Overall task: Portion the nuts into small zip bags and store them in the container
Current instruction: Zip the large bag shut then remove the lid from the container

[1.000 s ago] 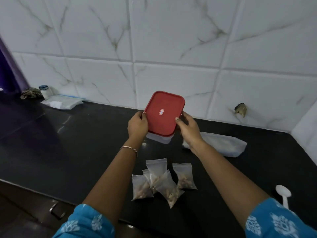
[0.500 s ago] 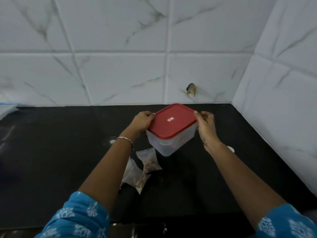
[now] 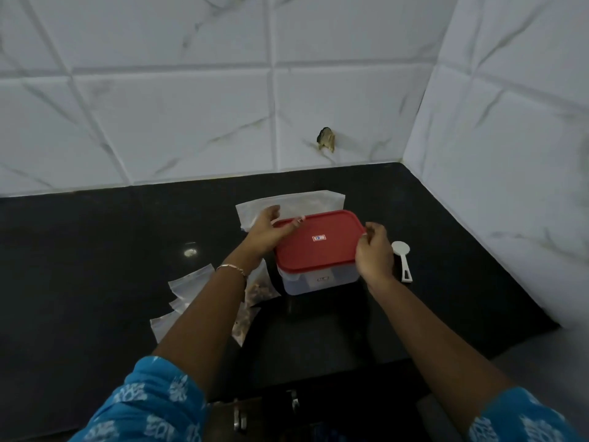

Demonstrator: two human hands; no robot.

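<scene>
A clear plastic container with a red lid stands on the black counter. My left hand holds the lid's far left corner, fingers curled over the rim. My right hand grips the lid's right edge. Several small zip bags of nuts lie to the container's left, partly hidden under my left forearm. A large clear bag lies behind the container.
A white measuring scoop lies just right of the container. White marble-look tiled walls close the back and right sides, meeting in a corner. The counter's front edge runs near the bottom, with cabinet handles below.
The container has come down from tilted in the air to standing flat on the counter. Both hands stayed on the lid. The camera has turned, bringing the large bag and scoop into view.
</scene>
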